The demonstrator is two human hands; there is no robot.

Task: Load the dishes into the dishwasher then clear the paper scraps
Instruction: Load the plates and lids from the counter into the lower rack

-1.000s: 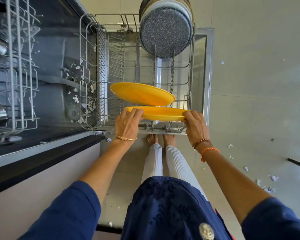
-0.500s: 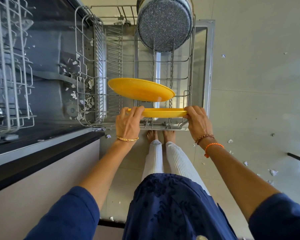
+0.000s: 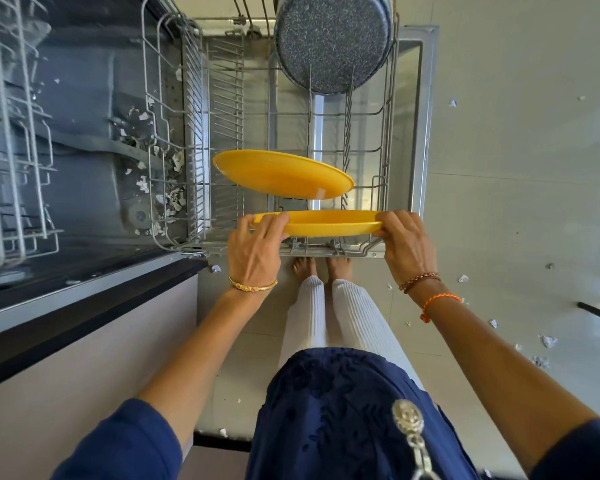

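She has a yellow plate (image 3: 333,223) on edge at the near end of the pulled-out lower rack (image 3: 383,161), its bottom down among the tines. Her left hand (image 3: 255,251) curls over the plate's left rim and her right hand (image 3: 404,244) clasps the right rim. Just past it in the rack, a second yellow plate (image 3: 283,173) leans tilted. At the rack's far end stand speckled grey dishes (image 3: 329,39). Left of the rack, paper scraps (image 3: 168,188) litter the dishwasher's tub floor (image 3: 94,140); more scraps (image 3: 548,341) lie on the floor tiles (image 3: 520,140) to the rack's right.
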